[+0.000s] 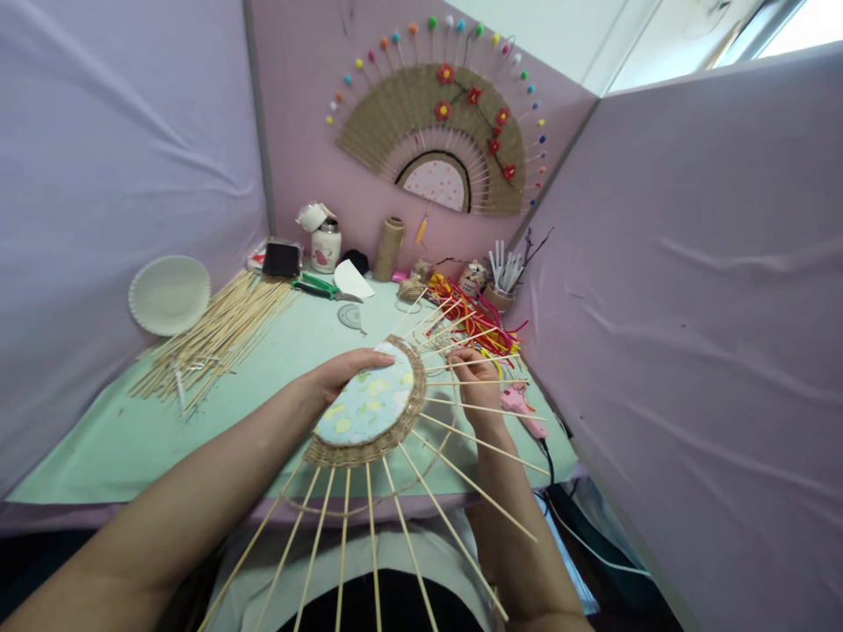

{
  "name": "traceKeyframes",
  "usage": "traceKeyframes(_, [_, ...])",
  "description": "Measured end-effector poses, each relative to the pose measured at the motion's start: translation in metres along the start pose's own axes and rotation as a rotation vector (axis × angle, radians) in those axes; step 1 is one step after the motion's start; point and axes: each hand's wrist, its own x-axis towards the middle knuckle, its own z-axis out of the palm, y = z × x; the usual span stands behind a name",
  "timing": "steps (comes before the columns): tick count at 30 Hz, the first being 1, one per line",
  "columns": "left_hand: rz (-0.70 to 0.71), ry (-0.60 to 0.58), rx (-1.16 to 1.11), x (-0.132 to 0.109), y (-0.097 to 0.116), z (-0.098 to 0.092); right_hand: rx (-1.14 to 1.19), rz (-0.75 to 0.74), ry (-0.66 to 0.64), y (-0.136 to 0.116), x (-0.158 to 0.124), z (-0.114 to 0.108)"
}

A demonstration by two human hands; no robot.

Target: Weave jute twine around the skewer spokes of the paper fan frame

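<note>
A half-round piece covered in blue floral cloth [372, 399] has a woven twine rim [412, 412] and thin wooden sticks fanning outward. My left hand [346, 369] grips its straight edge, thumb on the cloth. On the right, my right hand [475, 377] is among the upper sticks, its thumb and forefinger pinched at a strand too small to make out clearly. A strand of twine [421, 478] runs in a loose arc across the sticks, outside the woven rim.
Loose sticks [217, 338] and a round dish [169, 296] lie left. Green-handled pliers [322, 287], a protractor [350, 318] and a twine spool [390, 248] stand or lie behind. A pink glue gun [523, 411] and colourful pipe cleaners [471, 312] are right. A finished fan [448, 132] hangs on the wall.
</note>
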Motion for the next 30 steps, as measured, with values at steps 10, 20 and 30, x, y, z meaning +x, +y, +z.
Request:
traceKeyframes(10, [0.038,0.111,-0.035,-0.01,0.006,0.006,-0.182,-0.122,-0.164,-0.004,0.038,-0.008])
traceKeyframes(20, [-0.016,-0.034,-0.165,-0.005,0.007,-0.01,-0.227,-0.149,-0.235,0.004,0.09,-0.012])
traceKeyframes(30, [-0.03,-0.062,-0.213,-0.004,0.005,-0.012,-0.151,-0.152,-0.164,0.005,0.114,-0.016])
